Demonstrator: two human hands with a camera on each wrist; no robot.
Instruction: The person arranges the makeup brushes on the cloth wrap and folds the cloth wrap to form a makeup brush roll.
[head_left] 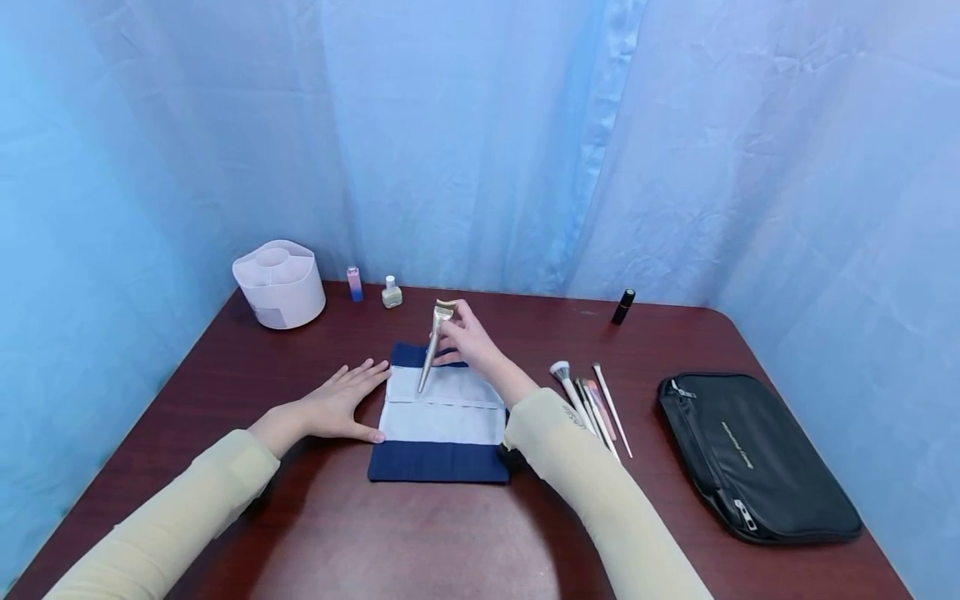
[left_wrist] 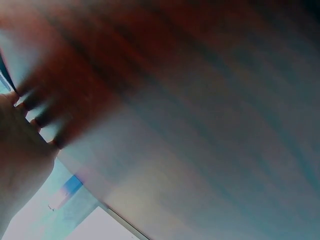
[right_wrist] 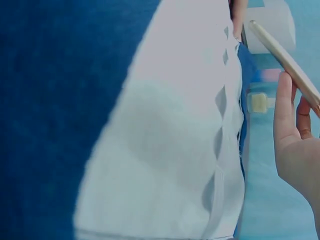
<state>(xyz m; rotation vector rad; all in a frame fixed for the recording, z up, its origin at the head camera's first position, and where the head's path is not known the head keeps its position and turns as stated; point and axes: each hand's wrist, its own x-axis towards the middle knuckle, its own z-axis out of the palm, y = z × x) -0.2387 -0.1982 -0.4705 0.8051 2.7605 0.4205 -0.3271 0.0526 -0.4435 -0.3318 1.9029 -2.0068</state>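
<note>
- The dark red tabletop (head_left: 225, 392) carries everything, with blue curtain behind it.
- A black zip pouch (head_left: 753, 458) lies at the right; gold lettering runs along its top, too small to read.
- A navy brush roll (head_left: 442, 417) with pale pockets lies open at the centre.
- A white round organiser (head_left: 279, 282) stands at the far left, two small bottles (head_left: 372, 287) beside it; their labels cannot be read.
- The left hand (head_left: 341, 404) lies flat, fingers straight, touching the roll's left edge. The left wrist view is blurred.
- The right hand (head_left: 465, 337) pinches a silver makeup brush (head_left: 433, 342) near its head, handle pointing down at the pockets.
- Loose brushes (head_left: 592, 404) lie right of the roll, partly hidden by the sleeve.
- A small black tube (head_left: 623, 306) stands far back.
</note>
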